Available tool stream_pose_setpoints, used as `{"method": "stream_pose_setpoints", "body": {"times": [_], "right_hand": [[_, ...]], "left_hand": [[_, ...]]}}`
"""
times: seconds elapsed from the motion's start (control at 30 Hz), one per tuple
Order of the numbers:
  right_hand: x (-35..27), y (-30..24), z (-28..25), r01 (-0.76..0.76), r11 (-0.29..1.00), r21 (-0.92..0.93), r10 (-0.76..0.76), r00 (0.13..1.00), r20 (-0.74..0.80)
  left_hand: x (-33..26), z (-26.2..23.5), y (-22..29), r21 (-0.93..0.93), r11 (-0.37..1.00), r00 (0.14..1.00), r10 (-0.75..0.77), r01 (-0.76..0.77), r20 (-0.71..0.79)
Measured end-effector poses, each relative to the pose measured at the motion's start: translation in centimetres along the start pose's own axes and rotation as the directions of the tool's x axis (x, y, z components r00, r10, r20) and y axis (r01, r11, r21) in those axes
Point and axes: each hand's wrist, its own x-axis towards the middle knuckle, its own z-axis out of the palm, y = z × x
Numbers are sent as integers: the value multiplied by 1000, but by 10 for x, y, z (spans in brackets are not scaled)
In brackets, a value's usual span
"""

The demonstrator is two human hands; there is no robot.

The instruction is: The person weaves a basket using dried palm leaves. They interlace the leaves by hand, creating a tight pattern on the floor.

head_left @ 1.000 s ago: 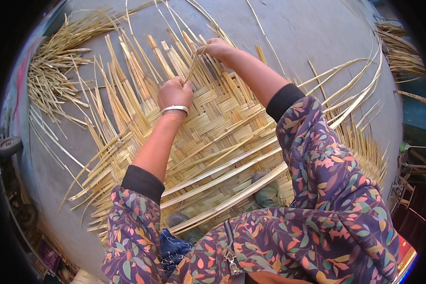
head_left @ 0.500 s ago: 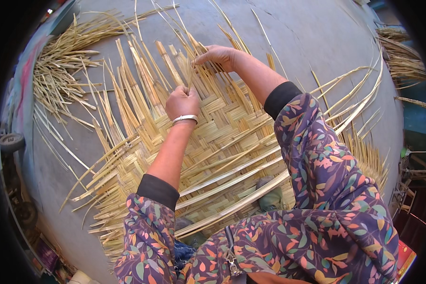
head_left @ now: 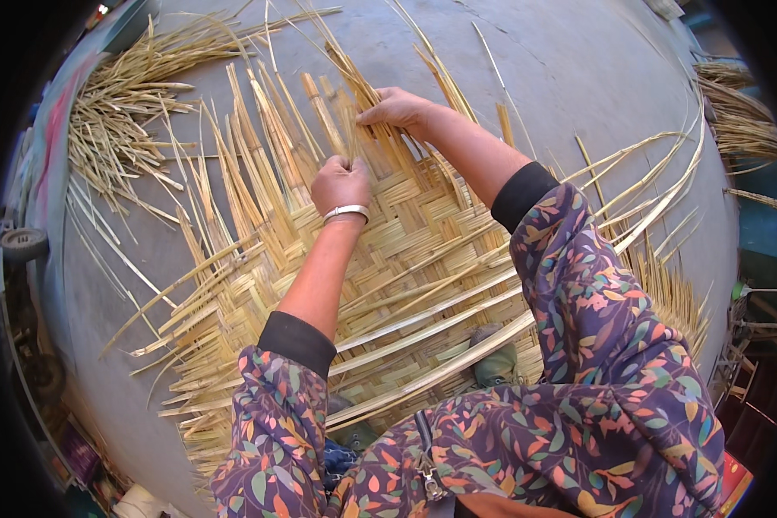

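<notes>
A half-woven mat of flat, straw-coloured split-cane strips (head_left: 406, 211) lies in front of me, its loose ends fanning out on the far side and at both edges. My left hand (head_left: 341, 186), a white bangle at its wrist, is closed in a fist above the mat's far part. From that fist a short cane strip (head_left: 350, 128) sticks up, slightly blurred. Just beyond and to the right, my right hand (head_left: 399, 110) is closed around a bunch of upright strips (head_left: 350, 73), thumb toward the left hand. Its fingertips are partly hidden behind the strips.
A heap of loose strips (head_left: 129, 112) lies at the far left on the grey floor (head_left: 544, 78). Another bundle (head_left: 738, 108) is at the far right. Long strips (head_left: 656, 207) curve out past the mat's right edge. A shoe (head_left: 495, 358) rests on the near part.
The whole view has shifted slightly, so the mat sits a little further right. Both hands keep nearly the same places among the strips.
</notes>
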Motion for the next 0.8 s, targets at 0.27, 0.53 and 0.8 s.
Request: {"method": "stream_pose_setpoints", "body": {"times": [0.27,0.53,0.8], "right_hand": [[7,10,-6,70,997,-33,-70,998,2],[-11,0,2,58,987,152,-65,997,45],[-17,-4,2,86,984,158,-93,995,34]], "left_hand": [[0,0,5,19,1000,1000,-1,1,10],[5,-4,-6,-114,993,997,-29,38,75],[3,-9,-3,-114,994,998,10,-3,62]]}}
